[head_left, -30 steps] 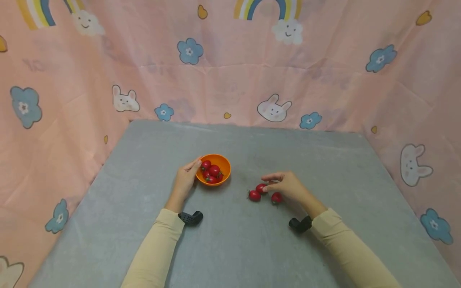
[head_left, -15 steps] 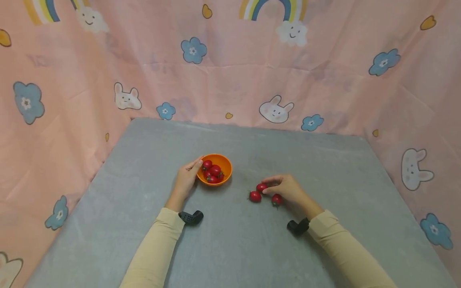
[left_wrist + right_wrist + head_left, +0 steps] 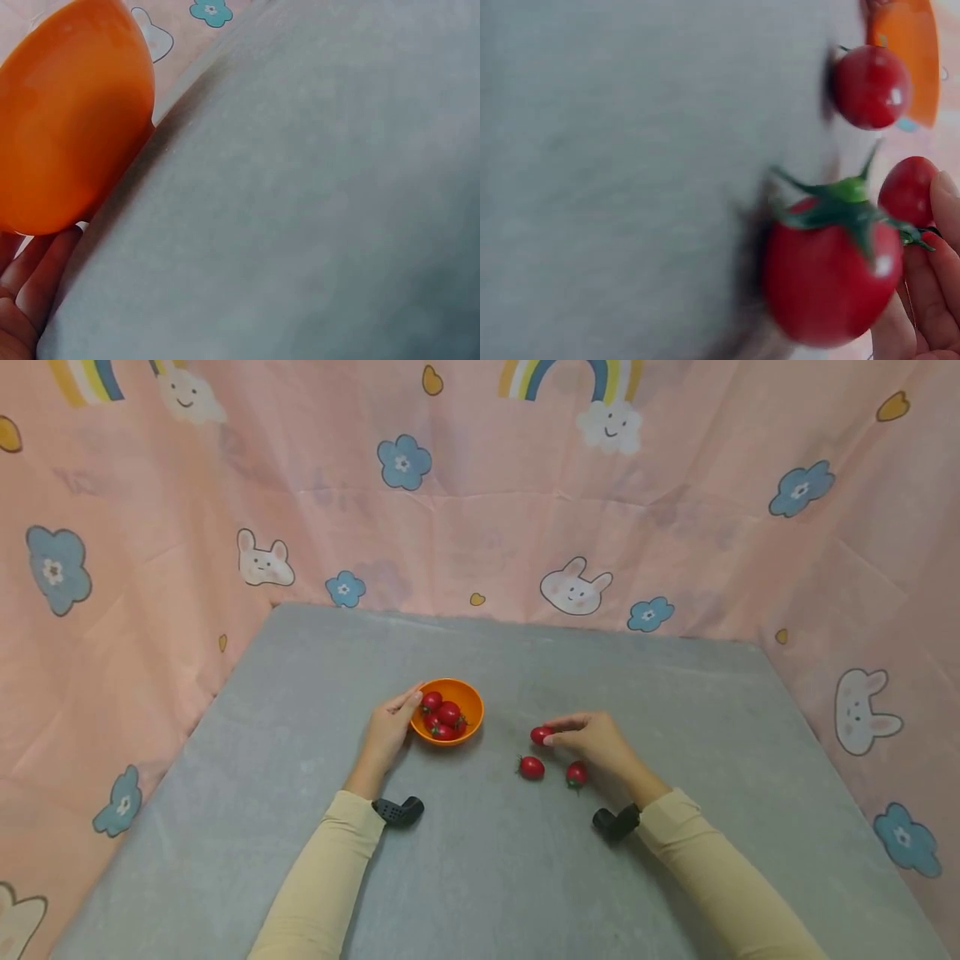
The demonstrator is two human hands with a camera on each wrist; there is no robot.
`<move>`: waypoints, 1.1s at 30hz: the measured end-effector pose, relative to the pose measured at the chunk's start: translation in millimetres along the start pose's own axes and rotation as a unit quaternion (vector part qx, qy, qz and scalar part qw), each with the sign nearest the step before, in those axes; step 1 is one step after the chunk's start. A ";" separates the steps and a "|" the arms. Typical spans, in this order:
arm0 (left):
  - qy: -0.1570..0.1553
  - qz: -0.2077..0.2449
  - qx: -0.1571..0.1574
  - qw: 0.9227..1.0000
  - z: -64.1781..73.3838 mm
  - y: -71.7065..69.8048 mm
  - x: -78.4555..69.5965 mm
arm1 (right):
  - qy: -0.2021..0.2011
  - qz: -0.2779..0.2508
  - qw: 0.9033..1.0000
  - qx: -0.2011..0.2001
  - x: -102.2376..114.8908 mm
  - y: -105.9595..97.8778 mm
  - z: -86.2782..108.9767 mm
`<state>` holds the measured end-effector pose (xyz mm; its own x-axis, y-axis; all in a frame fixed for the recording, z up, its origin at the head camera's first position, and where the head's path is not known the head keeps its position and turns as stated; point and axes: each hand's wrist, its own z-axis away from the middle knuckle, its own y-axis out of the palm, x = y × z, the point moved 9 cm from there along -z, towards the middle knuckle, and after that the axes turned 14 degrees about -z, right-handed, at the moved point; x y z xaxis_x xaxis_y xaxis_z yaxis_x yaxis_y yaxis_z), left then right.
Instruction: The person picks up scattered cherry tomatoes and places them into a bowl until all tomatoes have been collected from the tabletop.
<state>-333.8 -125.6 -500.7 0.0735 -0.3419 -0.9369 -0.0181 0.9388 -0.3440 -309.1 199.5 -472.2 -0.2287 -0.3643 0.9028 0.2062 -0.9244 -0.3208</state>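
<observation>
My left hand [image 3: 385, 737] grips the left side of an orange bowl [image 3: 470, 700], thumb at the rim and fingers against its outer wall. Several cherry tomatoes [image 3: 448, 713] lie inside the bowl. To the right, my right hand [image 3: 597, 745] pinches one cherry tomato [image 3: 541, 735] between thumb and fingers, and the right wrist view shows this held tomato [image 3: 909, 190] with a green stem. Two more rest on the table near that hand: a left tomato [image 3: 531, 767] and a right tomato [image 3: 577, 774]. In the left wrist view the bowl's outer wall [image 3: 75, 120] hides its contents.
A grey table [image 3: 480, 868] spreads beneath everything. Behind it and along both sides hangs a pink printed curtain [image 3: 480, 535]. Each wrist carries a black camera, the left camera [image 3: 399, 812] and the right camera [image 3: 617, 824].
My right hand has taken hold of one tomato and moved it slightly up and away from the other two. The left hand stays on the bowl.
</observation>
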 end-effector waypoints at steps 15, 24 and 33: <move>-0.004 0.006 -0.001 1.000 0.2 -0.7 -0.8 | -0.006 -0.017 1.000 -0.014 36.7 14.8 -14.5; -0.008 -0.005 -0.001 1.000 -0.3 0.2 1.2 | -0.017 -0.022 1.000 -0.008 57.5 33.6 -27.2; -0.012 0.003 -0.006 1.000 -1.5 0.0 2.2 | -0.030 -0.032 0.999 0.007 72.1 51.1 -37.7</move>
<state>-335.1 -126.5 -502.9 0.0967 -0.3354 -0.9371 -0.0306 0.9401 -0.3396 -350.9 121.7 -434.4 -0.1851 -0.2968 0.9368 0.2061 -0.9438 -0.2583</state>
